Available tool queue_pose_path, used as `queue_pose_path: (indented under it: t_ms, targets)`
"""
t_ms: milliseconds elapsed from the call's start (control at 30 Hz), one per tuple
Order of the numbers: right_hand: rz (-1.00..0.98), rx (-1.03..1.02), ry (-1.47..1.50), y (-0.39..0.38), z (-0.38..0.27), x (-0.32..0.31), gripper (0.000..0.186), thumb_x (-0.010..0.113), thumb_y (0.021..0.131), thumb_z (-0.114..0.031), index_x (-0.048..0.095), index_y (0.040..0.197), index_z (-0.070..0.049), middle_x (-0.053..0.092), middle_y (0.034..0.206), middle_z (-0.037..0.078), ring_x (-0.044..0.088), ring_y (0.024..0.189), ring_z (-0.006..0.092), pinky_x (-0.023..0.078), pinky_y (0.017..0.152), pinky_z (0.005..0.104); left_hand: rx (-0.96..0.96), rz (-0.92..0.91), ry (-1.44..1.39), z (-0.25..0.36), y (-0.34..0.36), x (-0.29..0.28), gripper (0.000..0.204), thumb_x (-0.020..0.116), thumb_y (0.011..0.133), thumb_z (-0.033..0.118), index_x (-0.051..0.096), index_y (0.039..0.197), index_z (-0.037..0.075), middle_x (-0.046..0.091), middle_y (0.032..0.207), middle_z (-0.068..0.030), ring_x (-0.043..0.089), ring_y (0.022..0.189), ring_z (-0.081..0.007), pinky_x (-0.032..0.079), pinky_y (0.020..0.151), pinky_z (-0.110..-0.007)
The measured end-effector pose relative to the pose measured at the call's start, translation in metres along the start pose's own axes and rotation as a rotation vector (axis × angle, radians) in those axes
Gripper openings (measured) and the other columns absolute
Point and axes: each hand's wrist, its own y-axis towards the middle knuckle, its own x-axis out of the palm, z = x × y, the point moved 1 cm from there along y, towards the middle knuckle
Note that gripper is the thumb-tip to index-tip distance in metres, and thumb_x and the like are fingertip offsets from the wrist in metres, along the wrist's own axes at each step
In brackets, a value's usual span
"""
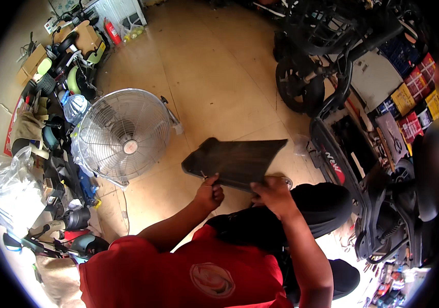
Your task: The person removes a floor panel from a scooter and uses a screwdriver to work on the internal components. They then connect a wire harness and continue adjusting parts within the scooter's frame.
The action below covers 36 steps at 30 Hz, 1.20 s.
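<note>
To your right stands the biggest thing here, a stripped electric scooter, its dark frame open and its far end lost in the shadowed rim. Beyond it a second scooter with a wire basket blocks the upper right. On your left a round metal floor fan faces up from the tan tiled floor, backed by a crowded heap of parts and a clear plastic bag. In front of your chest you hold a flat dark plastic panel, tilted above the floor. Your left hand is clenched on its near edge; your right hand grasps the same edge further right. A small round object beside that hand is mostly hidden.
</note>
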Motion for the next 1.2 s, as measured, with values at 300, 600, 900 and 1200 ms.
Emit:
queue_pose_path:
  t_ms: [300,600,900,1200]
  targets:
    - [0.072,-0.311,-0.244,-0.004,-0.009,-0.007,0.047,0.065,0.093,-0.024,0.058,0.128,0.007,0.072,0.102,0.021,0.073,0.090,0.0283,0.057,0.082,0.0366,0.157,0.487,0.085,0.028,-0.017,-0.223,0.034,0.063,0.094,0.033,0.040,0.070,0.025,0.026,0.051,0.0056,0.025,0.040,-0.0114,0.017,0.039,-0.028]
    - [0.110,-0.281,0.070,-0.042,-0.035,-0.038,0.039,0.064,0.095,-0.010,0.057,0.128,0.009,0.074,0.105,0.016,0.073,0.074,0.0189,0.057,0.072,0.0288,0.242,1.014,-0.012,0.038,-0.090,-0.366,0.038,0.057,0.094,0.037,0.036,0.067,0.021,0.028,0.052,0.0045,0.023,0.040,-0.0116,0.014,0.040,-0.029]
    - [0.350,-0.338,-0.235,-0.107,-0.073,-0.139,0.039,0.066,0.094,-0.017,0.062,0.127,0.004,0.074,0.104,0.018,0.072,0.094,0.0210,0.054,0.086,0.0323,0.543,1.458,0.832,0.085,-0.060,-0.366,0.023,0.066,0.088,0.032,0.061,0.086,0.010,0.063,0.080,-0.0061,0.058,0.067,-0.0177,0.043,0.058,-0.033]
    - [0.868,-0.036,-0.272,-0.166,0.025,-0.279,0.032,0.068,0.092,-0.015,0.067,0.118,0.003,0.074,0.098,0.017,0.070,0.089,0.0179,0.053,0.084,0.0311,0.527,0.330,1.462,0.049,0.163,-0.103,0.038,0.067,0.095,0.031,0.065,0.097,-0.007,0.064,0.076,-0.0119,0.054,0.067,-0.0178,0.046,0.061,-0.036]
